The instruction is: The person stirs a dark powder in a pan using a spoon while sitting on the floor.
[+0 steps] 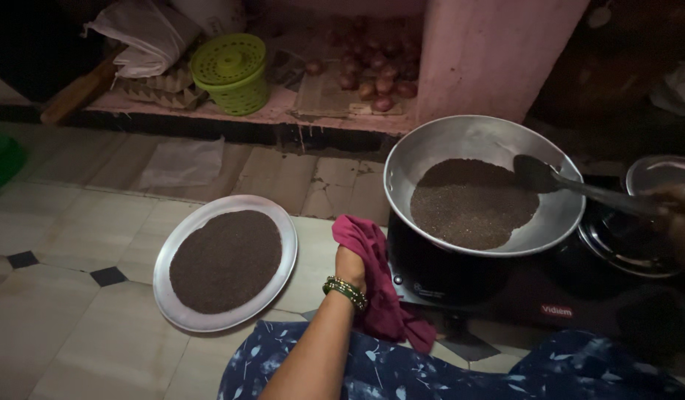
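Note:
My left hand (350,264) grips a pink cloth (376,285) just beside the black stove (461,278), with green bangles on the wrist. My right hand (679,222), at the right edge and dim, holds the handle of a metal spatula (557,181) whose blade rests at the far right edge of the dark seeds (472,204) inside a wide metal pan (431,152) on the stove. On the tiled floor to the left lies a round steel plate (276,218) spread with more dark seeds (225,259).
A second burner (624,248) with a steel lid (657,174) behind it sits at the right. On a low ledge at the back stand a green perforated basket (231,74), onions (379,78), egg trays and a white bag. A pink pillar (490,52) rises behind the pan.

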